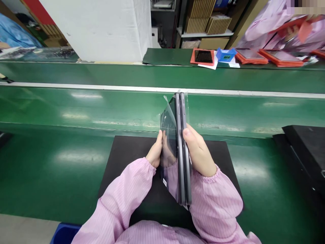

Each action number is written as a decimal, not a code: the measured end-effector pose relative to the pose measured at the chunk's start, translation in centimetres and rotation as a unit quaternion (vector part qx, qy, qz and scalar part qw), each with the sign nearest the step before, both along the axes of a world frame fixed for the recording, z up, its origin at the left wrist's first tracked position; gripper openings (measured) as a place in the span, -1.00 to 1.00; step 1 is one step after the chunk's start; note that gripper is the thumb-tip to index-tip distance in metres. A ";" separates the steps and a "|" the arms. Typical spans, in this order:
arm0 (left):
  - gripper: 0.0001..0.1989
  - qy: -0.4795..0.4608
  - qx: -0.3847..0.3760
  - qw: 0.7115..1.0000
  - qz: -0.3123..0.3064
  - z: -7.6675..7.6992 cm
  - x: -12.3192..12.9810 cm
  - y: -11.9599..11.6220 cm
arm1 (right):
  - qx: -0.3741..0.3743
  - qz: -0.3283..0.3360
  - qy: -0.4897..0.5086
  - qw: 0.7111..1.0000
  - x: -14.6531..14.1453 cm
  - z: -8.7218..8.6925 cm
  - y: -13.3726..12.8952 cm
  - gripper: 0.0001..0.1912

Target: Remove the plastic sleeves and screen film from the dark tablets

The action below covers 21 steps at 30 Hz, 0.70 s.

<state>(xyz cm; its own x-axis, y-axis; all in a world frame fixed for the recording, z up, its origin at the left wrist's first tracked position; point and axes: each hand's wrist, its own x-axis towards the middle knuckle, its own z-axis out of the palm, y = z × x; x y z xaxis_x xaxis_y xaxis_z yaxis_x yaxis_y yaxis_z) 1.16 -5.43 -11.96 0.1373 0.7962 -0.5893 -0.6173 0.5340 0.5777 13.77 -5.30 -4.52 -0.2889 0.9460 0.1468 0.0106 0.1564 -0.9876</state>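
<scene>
As left hand and right hand clasp paired tablets upright above the black mat, grip closed against both sides, handling looks stiff, fragile, film-slippery; best held by opposite edges

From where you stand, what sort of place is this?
Likely an electronics assembly or packing line: a long green bench, two tablet-like devices with clear film held in both hands, and a pink-sleeved co-worker across it beside red-framed panels.
</scene>
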 end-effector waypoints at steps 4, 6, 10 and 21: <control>-0.38 -0.001 0.008 1.000 -0.001 -0.3 0.0 0.0 | -0.002 -0.002 -0.001 1.000 0.0 0.0 0.0 -0.49; -0.39 0.000 0.006 1.000 0.001 -0.2 0.0 0.0 | -0.005 -0.001 0.000 1.000 0.0 0.0 0.0 -0.49; -0.40 -0.005 0.000 1.000 0.005 0.4 0.1 -0.1 | -0.007 -0.003 0.001 1.000 0.0 0.0 -0.1 -0.49; -0.39 -0.018 0.003 1.000 0.006 0.5 0.0 -0.1 | -0.001 -0.002 0.011 1.000 0.1 -0.1 -0.1 -0.43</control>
<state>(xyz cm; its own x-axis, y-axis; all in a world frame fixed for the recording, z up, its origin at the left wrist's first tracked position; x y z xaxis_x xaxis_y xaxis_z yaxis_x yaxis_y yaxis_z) 1.17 -5.50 -11.43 0.1489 0.8017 -0.5788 -0.6441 0.5228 0.5584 13.85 -5.36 -4.64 -0.2821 0.9474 0.1514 -0.0100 0.1549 -0.9879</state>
